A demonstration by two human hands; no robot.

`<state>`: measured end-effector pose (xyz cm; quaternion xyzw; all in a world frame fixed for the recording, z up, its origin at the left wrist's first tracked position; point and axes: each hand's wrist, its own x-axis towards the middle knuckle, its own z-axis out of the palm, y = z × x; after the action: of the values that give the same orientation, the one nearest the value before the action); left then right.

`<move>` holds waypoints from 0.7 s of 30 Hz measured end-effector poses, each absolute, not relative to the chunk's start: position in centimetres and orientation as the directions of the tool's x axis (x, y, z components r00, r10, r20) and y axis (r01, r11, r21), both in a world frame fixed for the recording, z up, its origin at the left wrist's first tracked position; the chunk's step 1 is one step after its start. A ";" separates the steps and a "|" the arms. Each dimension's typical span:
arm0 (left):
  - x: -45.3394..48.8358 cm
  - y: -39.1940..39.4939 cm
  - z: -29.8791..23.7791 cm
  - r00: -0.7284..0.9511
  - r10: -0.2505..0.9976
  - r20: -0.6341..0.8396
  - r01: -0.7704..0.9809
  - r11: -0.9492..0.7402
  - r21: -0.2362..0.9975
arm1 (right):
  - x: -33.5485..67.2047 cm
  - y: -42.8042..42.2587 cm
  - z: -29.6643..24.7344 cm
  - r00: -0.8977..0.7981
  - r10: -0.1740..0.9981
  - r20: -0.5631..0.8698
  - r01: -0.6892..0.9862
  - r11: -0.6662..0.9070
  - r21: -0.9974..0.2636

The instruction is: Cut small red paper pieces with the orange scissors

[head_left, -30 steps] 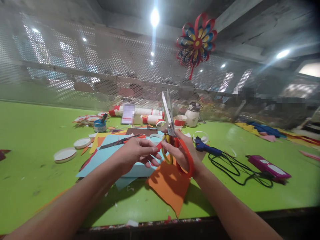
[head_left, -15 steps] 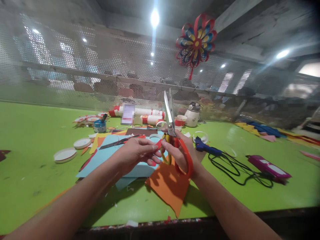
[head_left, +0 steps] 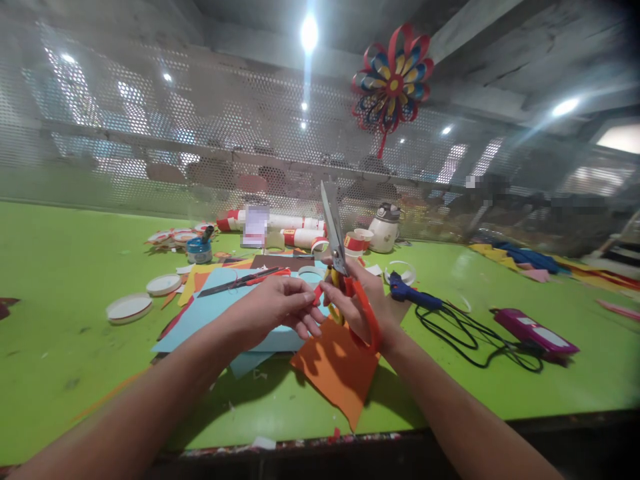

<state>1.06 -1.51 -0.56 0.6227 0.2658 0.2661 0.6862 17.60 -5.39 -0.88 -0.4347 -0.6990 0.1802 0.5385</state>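
We locate the small red piece [head_left: 317, 294] at 3 o'clock from the left hand [head_left: 277, 301], pinched in its grip. The right hand [head_left: 375, 290], equally near, encloses the scissors [head_left: 339, 259], whose long axis points just short of 12 o'clock.

The green table [head_left: 65, 373] bore light-blue paper [head_left: 193, 328], two white lids [head_left: 130, 309] to its left, a blue jar [head_left: 199, 252], a white jug [head_left: 383, 231] and a glue gun [head_left: 419, 295] near a magenta case [head_left: 535, 331].

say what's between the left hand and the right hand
In the head view, a small red piece sits between the left hand and the right hand, apparently pinched by both; the right hand also holds scissors.
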 end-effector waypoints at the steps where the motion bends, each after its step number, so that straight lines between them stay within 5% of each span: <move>1: 1.1 -1.6 -0.5 0.719 0.694 -0.036 -0.026 0.079 0.997 | 17.6 -5.4 -0.9 -0.042 0.800 0.599 0.419 0.558 -0.716; 11: 1.1 -1.8 -0.3 0.723 0.689 -0.036 -0.021 0.075 0.997 | 17.5 -5.5 -0.7 -0.021 0.800 0.600 0.400 0.557 -0.728; 21: 0.6 -1.0 -0.5 0.820 0.566 -0.090 -0.160 0.377 0.912 | 17.9 -5.2 -1.0 -0.013 0.808 0.590 0.272 0.570 -0.775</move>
<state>0.60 -1.00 -0.48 0.5106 0.1985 0.2253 0.8057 17.92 -5.21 -0.99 -0.4011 -0.6727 0.2323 0.5768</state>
